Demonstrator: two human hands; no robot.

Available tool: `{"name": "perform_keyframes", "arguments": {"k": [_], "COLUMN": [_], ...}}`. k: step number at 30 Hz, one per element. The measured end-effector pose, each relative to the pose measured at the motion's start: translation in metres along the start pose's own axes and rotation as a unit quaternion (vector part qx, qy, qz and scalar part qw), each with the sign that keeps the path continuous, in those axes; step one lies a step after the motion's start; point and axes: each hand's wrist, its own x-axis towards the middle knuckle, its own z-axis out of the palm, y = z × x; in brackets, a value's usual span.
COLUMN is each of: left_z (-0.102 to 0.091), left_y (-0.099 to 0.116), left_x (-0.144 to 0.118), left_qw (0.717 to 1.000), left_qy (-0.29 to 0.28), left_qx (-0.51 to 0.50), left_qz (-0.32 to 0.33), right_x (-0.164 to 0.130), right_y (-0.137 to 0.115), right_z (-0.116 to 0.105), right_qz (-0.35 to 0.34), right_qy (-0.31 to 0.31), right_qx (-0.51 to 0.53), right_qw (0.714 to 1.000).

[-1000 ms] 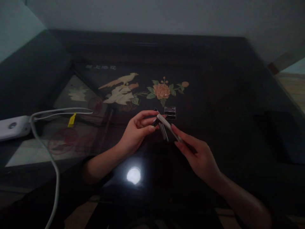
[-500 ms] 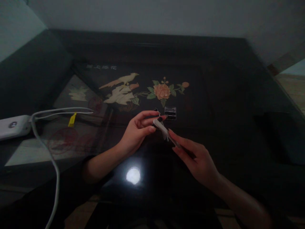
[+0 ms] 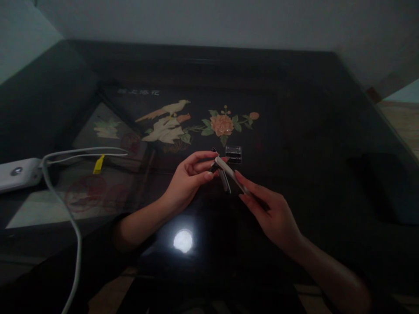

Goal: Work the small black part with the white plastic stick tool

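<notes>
My left hand (image 3: 188, 179) is closed in a pinch on a small dark piece (image 3: 214, 166), most of it hidden by my fingers and too dim to identify. From below that piece a thin greyish strip (image 3: 225, 181) hangs downward. Between the thumb and fingers of my right hand (image 3: 273, 213) is a slim pale flat bar (image 3: 229, 168), its far end against or just over the dark piece. Just beyond my left fingertips, a small clear case (image 3: 233, 154) with dark bars across it lies on the table.
The glossy black table (image 3: 314, 183) bears a bird and flower picture (image 3: 221, 125). At left lies a white power strip (image 3: 19, 174) with a white cable (image 3: 73, 224) and yellow tag (image 3: 98, 164). A dark flat object (image 3: 389, 187) is at right.
The pale bar's far end has shifted slightly up and right, together with my right hand. More of the hanging grey strip shows. My left hand has hardly moved.
</notes>
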Motion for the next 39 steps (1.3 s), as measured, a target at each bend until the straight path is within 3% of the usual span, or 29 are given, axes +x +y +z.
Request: {"name": "perform_keyframes", "arguments": {"k": [7,19,39], "left_z": [0.0006,-0.0005,0.0012], "left_y": [0.0006,0.0013,0.0022], "left_x": [-0.0002,0.0004,-0.0003], "left_qw": [1.000,1.000,1.000], "left_qy": [0.002,0.000,0.003], "left_qx": [-0.007,0.017,-0.009], "left_qz": [0.001,0.001,-0.009], "right_x": [0.0007,-0.0035,0.0017], "right_y": [0.0013,-0.0048,-0.0001], "right_z": [-0.0007,0.0012,-0.0020], "right_qz": [0.017,-0.012,0.002], "right_qy": [0.006,-0.047,0.008], "right_qx": [-0.002,0.023,0.006], "right_qw": [1.000,0.999,1.000]}}
